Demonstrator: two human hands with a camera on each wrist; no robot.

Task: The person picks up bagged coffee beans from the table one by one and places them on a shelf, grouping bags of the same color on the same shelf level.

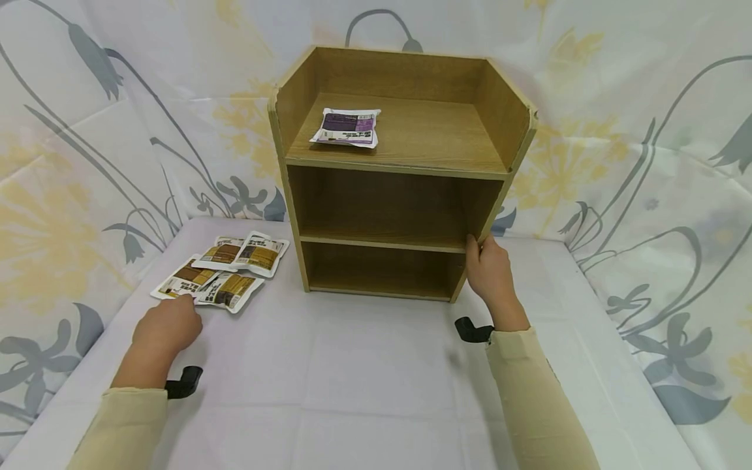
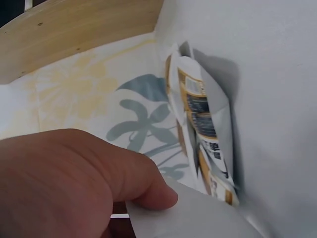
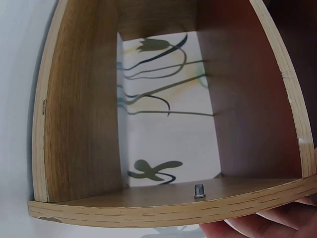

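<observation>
My left hand pinches the near edge of a white-backed food pouch, the thumb lying on top of it. This brown-labelled pouch is at the left of a small overlapping pile, with more brown-and-gold pouches beside and behind it. My right hand grips the right side panel of a wooden shelf unit, at about the height of its middle board. In the right wrist view, fingers curl around the outside of that panel. The left fingertips are partly hidden.
A purple-and-white pouch lies at the left of the shelf's top level. A metal peg sticks out of the side panel's inner face. White cloth covers the table, and a flowered cloth hangs behind and at both sides.
</observation>
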